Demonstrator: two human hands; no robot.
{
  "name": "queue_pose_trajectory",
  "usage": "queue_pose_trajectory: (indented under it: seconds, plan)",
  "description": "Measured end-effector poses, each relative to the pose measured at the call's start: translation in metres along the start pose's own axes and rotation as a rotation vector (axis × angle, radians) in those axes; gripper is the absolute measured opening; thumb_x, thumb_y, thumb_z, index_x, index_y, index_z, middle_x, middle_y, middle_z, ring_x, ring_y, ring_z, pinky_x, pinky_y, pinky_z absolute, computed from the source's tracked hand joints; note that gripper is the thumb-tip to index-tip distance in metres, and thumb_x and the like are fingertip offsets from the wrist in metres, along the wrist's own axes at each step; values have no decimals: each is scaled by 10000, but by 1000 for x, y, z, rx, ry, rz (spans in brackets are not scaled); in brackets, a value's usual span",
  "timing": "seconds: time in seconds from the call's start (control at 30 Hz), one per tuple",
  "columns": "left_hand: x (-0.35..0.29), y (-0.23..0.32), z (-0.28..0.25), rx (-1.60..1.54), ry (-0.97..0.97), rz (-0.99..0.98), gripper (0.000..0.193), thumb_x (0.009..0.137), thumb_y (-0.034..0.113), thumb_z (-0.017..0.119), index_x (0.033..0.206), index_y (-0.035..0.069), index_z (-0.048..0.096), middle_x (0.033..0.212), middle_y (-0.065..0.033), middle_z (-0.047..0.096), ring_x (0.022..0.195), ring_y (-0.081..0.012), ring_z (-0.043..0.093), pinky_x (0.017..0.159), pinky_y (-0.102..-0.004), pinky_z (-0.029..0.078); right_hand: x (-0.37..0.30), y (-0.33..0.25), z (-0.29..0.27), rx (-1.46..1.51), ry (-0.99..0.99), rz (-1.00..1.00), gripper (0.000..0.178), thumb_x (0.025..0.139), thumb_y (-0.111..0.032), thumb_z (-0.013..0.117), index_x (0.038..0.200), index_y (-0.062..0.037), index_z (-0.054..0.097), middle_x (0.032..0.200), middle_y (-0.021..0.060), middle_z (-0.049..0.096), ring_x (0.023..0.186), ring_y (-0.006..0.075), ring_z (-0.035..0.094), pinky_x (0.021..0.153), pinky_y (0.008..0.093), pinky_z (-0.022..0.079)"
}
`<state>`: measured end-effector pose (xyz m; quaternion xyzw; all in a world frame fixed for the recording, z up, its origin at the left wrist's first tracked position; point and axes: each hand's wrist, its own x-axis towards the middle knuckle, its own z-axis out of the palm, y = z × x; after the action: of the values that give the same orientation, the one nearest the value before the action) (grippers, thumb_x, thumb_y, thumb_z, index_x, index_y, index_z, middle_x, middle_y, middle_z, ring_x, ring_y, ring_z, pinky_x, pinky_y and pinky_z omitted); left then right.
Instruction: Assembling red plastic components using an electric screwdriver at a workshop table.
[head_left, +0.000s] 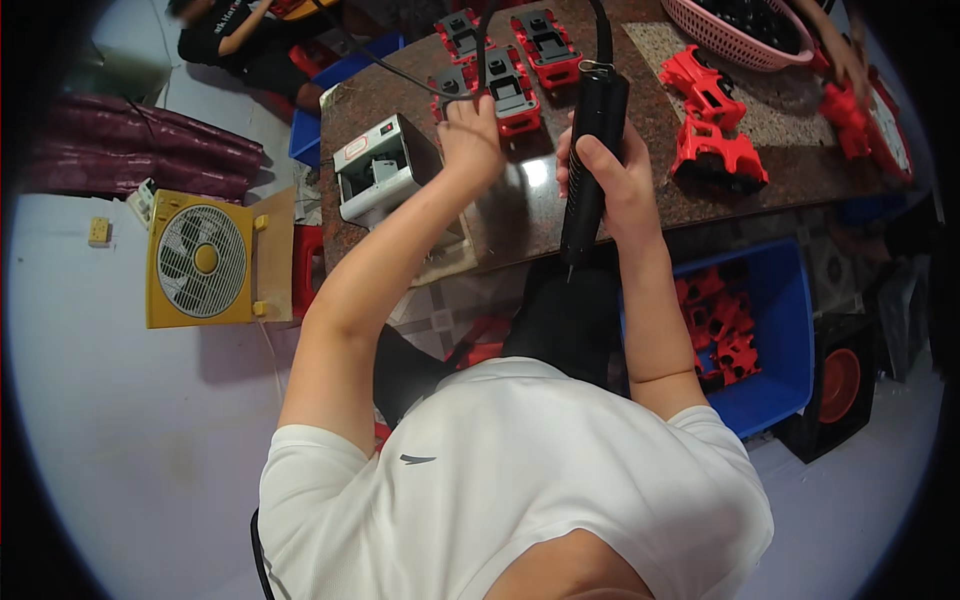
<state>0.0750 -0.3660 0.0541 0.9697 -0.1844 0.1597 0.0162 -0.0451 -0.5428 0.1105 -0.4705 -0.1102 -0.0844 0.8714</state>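
My right hand is wrapped around a black electric screwdriver, held upright with its thin bit pointing down past the table's near edge. A cable rises from its top. My left hand is beside red plastic chassis pieces with dark grey plates at the back of the table. Its fingers are curled near the closest pieces; what they pinch, if anything, is hidden. Between my left forearm and the table's left edge stands a white and grey box-shaped machine with a small red switch.
More red chassis parts lie to the right. Beyond them are a pink basket of black parts and another person's hand. A blue bin with red parts stands below the table. A yellow fan is at left.
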Motion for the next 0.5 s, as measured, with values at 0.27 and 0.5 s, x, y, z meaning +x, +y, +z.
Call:
queue_pose_trajectory:
  seconds: [0.27, 0.5]
  plan:
    - [19, -14, 27, 131, 41, 128, 552, 700, 276, 709, 1184, 117, 498, 1149, -146, 512, 1064, -305, 494, 805, -457, 412, -15, 0, -10, -23, 30, 32, 382, 867, -241, 673, 1107, -5, 495, 831, 87, 600, 669, 133, 601, 547, 269, 508]
    - [26, -24, 39, 106, 132, 251, 560, 780, 402, 688, 1211, 106, 486, 996, -106, 522, 957, -319, 502, 755, -457, 447, -20, -5, 0, -76, 71, 112, 344, 834, -168, 693, 1086, -28, 505, 801, 48, 595, 633, 103, 595, 543, 256, 508]
